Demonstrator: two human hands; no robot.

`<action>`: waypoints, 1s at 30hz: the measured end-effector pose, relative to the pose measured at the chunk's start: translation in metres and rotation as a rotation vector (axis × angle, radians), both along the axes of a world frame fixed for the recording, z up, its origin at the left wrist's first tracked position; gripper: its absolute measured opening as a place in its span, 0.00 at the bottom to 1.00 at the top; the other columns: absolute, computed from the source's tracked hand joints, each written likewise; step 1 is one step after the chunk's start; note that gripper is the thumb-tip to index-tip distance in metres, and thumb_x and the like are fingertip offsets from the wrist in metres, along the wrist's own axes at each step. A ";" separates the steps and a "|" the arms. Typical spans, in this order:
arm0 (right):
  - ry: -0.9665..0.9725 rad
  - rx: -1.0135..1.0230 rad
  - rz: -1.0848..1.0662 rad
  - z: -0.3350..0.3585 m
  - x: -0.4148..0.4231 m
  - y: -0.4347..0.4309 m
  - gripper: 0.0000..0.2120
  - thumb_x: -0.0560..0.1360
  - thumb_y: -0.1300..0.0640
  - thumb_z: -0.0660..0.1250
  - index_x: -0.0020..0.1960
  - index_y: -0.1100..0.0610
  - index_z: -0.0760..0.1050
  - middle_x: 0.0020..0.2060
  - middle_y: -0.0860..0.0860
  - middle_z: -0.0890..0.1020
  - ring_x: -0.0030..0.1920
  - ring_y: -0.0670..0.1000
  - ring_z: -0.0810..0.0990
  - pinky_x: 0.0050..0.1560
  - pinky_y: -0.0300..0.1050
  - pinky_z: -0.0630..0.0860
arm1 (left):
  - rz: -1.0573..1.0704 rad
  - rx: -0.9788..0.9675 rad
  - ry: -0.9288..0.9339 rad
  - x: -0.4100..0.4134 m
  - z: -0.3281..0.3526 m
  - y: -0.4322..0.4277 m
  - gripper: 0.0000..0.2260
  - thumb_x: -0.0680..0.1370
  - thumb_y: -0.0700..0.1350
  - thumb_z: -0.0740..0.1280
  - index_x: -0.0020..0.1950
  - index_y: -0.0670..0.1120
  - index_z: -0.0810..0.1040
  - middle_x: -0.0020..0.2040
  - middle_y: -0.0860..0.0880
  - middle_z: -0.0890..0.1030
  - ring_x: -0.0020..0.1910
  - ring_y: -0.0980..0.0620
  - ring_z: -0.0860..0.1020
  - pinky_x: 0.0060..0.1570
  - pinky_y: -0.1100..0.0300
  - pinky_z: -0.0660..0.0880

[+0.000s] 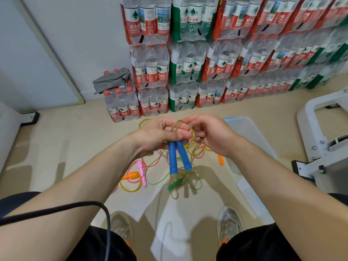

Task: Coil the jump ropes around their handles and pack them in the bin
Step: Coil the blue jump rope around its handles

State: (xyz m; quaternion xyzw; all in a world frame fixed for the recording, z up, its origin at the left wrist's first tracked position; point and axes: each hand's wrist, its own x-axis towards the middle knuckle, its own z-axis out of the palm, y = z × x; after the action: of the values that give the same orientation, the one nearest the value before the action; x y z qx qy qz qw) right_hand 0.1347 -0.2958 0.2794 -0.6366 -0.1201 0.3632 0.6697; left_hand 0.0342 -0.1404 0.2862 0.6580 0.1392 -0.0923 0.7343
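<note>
Bright, soft shadows, bowed edges

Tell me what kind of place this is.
Probably a storeroom or supply room. Shrink-wrapped packs of bottled water are stacked high along the white wall, a clear plastic storage bin sits on the beige floor, and a grey metal equipment frame stands at the right.
</note>
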 end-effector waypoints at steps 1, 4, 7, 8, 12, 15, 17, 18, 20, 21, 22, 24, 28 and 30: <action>-0.072 -0.048 0.033 0.001 0.000 -0.001 0.08 0.74 0.65 0.64 0.47 0.61 0.82 0.28 0.52 0.72 0.27 0.47 0.64 0.31 0.42 0.63 | -0.006 0.016 0.004 0.000 -0.001 0.001 0.11 0.77 0.29 0.67 0.58 0.37 0.80 0.47 0.46 0.87 0.45 0.50 0.85 0.40 0.60 0.80; -0.245 -0.200 0.109 0.003 0.002 -0.004 0.04 0.72 0.58 0.75 0.47 0.55 0.84 0.37 0.51 0.82 0.27 0.41 0.72 0.34 0.42 0.66 | -0.021 0.083 0.007 0.001 -0.002 0.002 0.10 0.78 0.30 0.67 0.58 0.36 0.80 0.47 0.46 0.87 0.47 0.50 0.84 0.50 0.54 0.78; -0.280 -0.283 0.186 0.004 0.005 -0.008 0.03 0.74 0.56 0.75 0.43 0.52 0.81 0.33 0.44 0.78 0.29 0.40 0.71 0.35 0.41 0.65 | -0.045 0.117 0.025 0.000 -0.002 0.001 0.11 0.78 0.29 0.66 0.58 0.38 0.81 0.48 0.46 0.87 0.49 0.50 0.83 0.59 0.47 0.77; -0.277 -0.297 0.216 0.005 0.005 -0.009 0.05 0.75 0.56 0.74 0.41 0.51 0.79 0.32 0.44 0.77 0.29 0.40 0.71 0.35 0.41 0.64 | -0.057 0.121 0.032 -0.001 -0.002 0.000 0.11 0.78 0.30 0.66 0.58 0.38 0.82 0.48 0.46 0.87 0.48 0.51 0.84 0.58 0.48 0.77; -0.249 -0.304 0.230 0.007 0.003 -0.009 0.10 0.78 0.57 0.70 0.40 0.51 0.75 0.27 0.41 0.74 0.25 0.39 0.68 0.33 0.39 0.62 | -0.030 0.077 0.038 0.000 -0.005 -0.003 0.10 0.78 0.30 0.66 0.56 0.38 0.82 0.46 0.46 0.87 0.46 0.52 0.84 0.46 0.56 0.80; -0.294 -0.299 0.161 0.005 0.002 -0.007 0.08 0.79 0.56 0.70 0.42 0.52 0.75 0.31 0.44 0.76 0.26 0.38 0.70 0.32 0.36 0.64 | 0.080 0.019 0.026 0.002 -0.006 -0.011 0.10 0.78 0.30 0.66 0.58 0.35 0.81 0.44 0.45 0.86 0.43 0.52 0.84 0.40 0.61 0.79; -0.357 -0.312 0.115 0.002 0.000 -0.005 0.07 0.78 0.56 0.71 0.43 0.53 0.76 0.35 0.48 0.77 0.30 0.41 0.73 0.33 0.36 0.67 | 0.146 -0.015 0.037 0.003 -0.008 -0.017 0.10 0.78 0.30 0.65 0.58 0.33 0.80 0.44 0.44 0.85 0.41 0.51 0.85 0.38 0.62 0.80; -0.382 -0.313 0.095 0.001 -0.001 -0.004 0.06 0.78 0.56 0.71 0.44 0.54 0.76 0.36 0.49 0.77 0.31 0.41 0.74 0.33 0.35 0.69 | 0.168 -0.012 0.045 0.003 -0.010 -0.019 0.10 0.78 0.30 0.65 0.58 0.33 0.79 0.44 0.43 0.85 0.41 0.51 0.85 0.38 0.61 0.80; -0.416 -0.316 0.049 -0.001 -0.004 -0.003 0.06 0.78 0.56 0.71 0.46 0.56 0.76 0.36 0.48 0.77 0.28 0.38 0.74 0.30 0.30 0.69 | 0.205 -0.003 0.064 0.005 -0.013 -0.022 0.09 0.78 0.30 0.65 0.58 0.32 0.79 0.46 0.41 0.84 0.43 0.48 0.85 0.43 0.56 0.82; -0.441 -0.320 0.028 -0.002 -0.005 -0.002 0.06 0.78 0.56 0.71 0.45 0.56 0.75 0.35 0.48 0.75 0.27 0.37 0.73 0.28 0.30 0.68 | 0.232 -0.015 0.072 0.005 -0.014 -0.023 0.10 0.78 0.30 0.66 0.58 0.33 0.79 0.46 0.40 0.84 0.44 0.46 0.85 0.47 0.52 0.81; -0.469 -0.321 0.010 -0.004 -0.006 -0.002 0.07 0.78 0.56 0.71 0.45 0.56 0.75 0.34 0.48 0.74 0.26 0.38 0.72 0.28 0.31 0.67 | 0.267 -0.044 0.080 0.006 -0.015 -0.023 0.10 0.77 0.29 0.66 0.58 0.34 0.79 0.46 0.40 0.84 0.45 0.44 0.86 0.47 0.50 0.81; -0.520 -0.331 -0.016 -0.008 -0.005 0.000 0.08 0.78 0.55 0.71 0.43 0.54 0.74 0.34 0.48 0.74 0.28 0.40 0.72 0.31 0.36 0.67 | 0.351 -0.126 0.098 0.007 -0.013 -0.019 0.10 0.77 0.28 0.66 0.55 0.39 0.76 0.45 0.41 0.82 0.43 0.43 0.85 0.39 0.52 0.82; -0.490 -0.314 0.042 -0.012 -0.003 0.001 0.11 0.80 0.54 0.68 0.39 0.52 0.74 0.31 0.44 0.75 0.32 0.43 0.72 0.37 0.40 0.69 | 0.362 -0.250 0.115 0.008 -0.008 -0.011 0.11 0.76 0.27 0.66 0.56 0.37 0.75 0.43 0.40 0.81 0.36 0.46 0.85 0.33 0.57 0.81; -0.384 -0.254 0.078 -0.009 -0.005 0.001 0.13 0.82 0.56 0.65 0.39 0.54 0.75 0.24 0.41 0.72 0.25 0.39 0.69 0.31 0.34 0.67 | 0.272 -0.239 0.125 0.007 -0.010 -0.011 0.13 0.76 0.28 0.67 0.60 0.32 0.76 0.48 0.36 0.81 0.39 0.46 0.84 0.37 0.58 0.81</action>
State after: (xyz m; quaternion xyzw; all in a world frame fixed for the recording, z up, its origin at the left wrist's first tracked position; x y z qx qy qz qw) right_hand 0.1293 -0.2945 0.2705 -0.7680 -0.2234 0.2733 0.5344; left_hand 0.0411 -0.1516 0.2766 0.5343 0.2601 -0.0490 0.8028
